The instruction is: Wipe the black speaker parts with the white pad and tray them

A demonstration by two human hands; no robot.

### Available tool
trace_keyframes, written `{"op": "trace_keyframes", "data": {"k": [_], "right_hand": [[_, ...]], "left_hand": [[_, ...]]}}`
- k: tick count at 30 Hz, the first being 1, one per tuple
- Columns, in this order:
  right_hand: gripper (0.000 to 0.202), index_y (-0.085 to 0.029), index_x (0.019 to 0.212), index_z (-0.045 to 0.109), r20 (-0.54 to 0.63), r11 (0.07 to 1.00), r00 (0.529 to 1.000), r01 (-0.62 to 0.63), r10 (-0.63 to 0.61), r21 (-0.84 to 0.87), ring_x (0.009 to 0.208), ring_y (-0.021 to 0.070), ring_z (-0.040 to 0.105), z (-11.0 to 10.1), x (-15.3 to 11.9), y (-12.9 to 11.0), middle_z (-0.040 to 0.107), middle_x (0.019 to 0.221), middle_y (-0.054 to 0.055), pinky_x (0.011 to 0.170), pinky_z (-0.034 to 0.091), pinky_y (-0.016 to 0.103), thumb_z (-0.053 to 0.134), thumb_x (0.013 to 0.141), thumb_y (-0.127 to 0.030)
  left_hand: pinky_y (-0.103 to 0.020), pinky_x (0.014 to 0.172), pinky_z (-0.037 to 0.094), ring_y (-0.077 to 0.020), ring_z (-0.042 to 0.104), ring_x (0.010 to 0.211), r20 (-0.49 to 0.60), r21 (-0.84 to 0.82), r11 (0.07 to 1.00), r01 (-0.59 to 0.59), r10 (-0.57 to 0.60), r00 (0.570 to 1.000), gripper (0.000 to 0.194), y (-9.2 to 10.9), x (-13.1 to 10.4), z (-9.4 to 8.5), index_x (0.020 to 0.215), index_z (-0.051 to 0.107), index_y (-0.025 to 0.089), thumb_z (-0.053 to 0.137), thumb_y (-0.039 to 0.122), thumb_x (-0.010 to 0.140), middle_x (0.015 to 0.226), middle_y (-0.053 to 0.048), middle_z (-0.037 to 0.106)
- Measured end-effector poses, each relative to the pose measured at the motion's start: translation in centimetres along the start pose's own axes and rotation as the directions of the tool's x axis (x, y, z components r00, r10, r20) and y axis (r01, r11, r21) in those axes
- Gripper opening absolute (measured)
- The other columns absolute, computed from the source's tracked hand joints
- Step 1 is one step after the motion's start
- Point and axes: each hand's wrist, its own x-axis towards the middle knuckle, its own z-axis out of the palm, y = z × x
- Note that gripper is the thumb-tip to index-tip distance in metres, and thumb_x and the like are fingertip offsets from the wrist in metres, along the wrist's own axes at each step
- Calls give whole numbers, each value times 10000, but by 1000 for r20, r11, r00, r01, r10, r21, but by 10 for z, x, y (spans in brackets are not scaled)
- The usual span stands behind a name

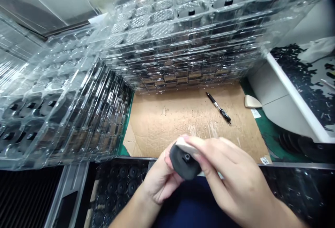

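Note:
In front of my body, my left hand (158, 179) grips a black round disc (180, 168) by its edge, its face with a small central stud turned up towards me. My right hand (230, 172) pinches a pale, flat-looking piece (184, 144) between thumb and fingers. That piece touches the disc's upper rim; the fingers cover much of it. Under and beyond both hands lies a brown cardboard sheet (157, 123). A black pen (218, 107) rests on the cardboard.
Stacked clear plastic trays rise at the back (167, 57) and left (86, 92), some pockets holding black parts. A pale rounded block (252, 101) lies right of the cardboard. Further right are a white bin (295, 88) with small black pieces and several black discs (300, 144). More discs (121, 186) sit below the table edge.

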Motion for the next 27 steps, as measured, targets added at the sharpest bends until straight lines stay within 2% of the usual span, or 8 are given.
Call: {"op": "trace_keyframes", "data": {"k": [3,6,11,13,15,18,21,27], "right_hand": [[344,-100,1198,525,-124,985,983,-145,133,-94,864,189,602,12,-19,-10,634,1060,92,765,468,323,482,857,-89],[283,-214,1137,567,-43,942,955,-280,293,186,828,150,634,12,-30,1,658,1013,18,680,522,224,491,867,-173],[267,-301,1145,566,-143,772,784,-532,604,348,957,153,618,-1,-25,23,628,1115,-29,718,532,184,500,886,-286],[317,-285,1193,538,-237,833,804,-489,545,258,989,162,594,-1,-18,14,594,1168,-11,764,513,221,507,880,-243],[361,-226,1213,519,-281,944,905,-279,320,177,956,168,587,2,-9,-1,602,1144,25,812,480,280,504,859,-158],[350,-122,1178,524,-151,980,988,-4,35,199,806,160,588,10,5,-15,653,983,65,750,462,325,468,835,-77],[278,-113,1095,562,-32,978,999,-11,18,209,712,143,561,15,18,-14,657,896,49,646,433,304,444,845,-75],[291,-96,1144,532,-133,993,990,55,-40,109,736,173,548,13,20,-11,638,862,68,685,398,336,420,877,-122]], "left_hand": [[-255,905,473,-191,612,1006,-54,25,981,-192,193,980,529,1,2,-4,1060,626,239,786,295,558,1114,-29,645],[-272,868,490,-211,621,989,-65,60,963,-264,267,961,502,2,4,-1,1039,624,263,778,306,564,1107,-21,637],[-289,889,477,-209,625,975,-47,79,949,-305,309,950,528,-1,5,12,1049,616,268,800,259,554,1085,-13,651],[-305,910,464,-219,614,991,-82,105,946,-307,316,945,565,-4,4,15,1058,613,261,812,270,529,1088,-23,650],[-323,939,443,-231,589,1031,-120,128,948,-290,305,945,558,-6,1,15,1061,612,243,804,296,539,1096,-41,645],[-332,953,430,-220,591,1029,-167,160,946,-282,307,937,439,-6,-3,8,1056,614,266,743,310,639,1096,-18,641],[-279,901,466,-180,615,981,-207,169,935,-311,342,917,418,-4,-3,4,1063,612,301,726,308,660,1104,11,641],[-154,752,505,-125,644,869,-157,79,978,-193,204,966,394,1,-8,12,985,668,253,768,273,605,962,13,699]]}}
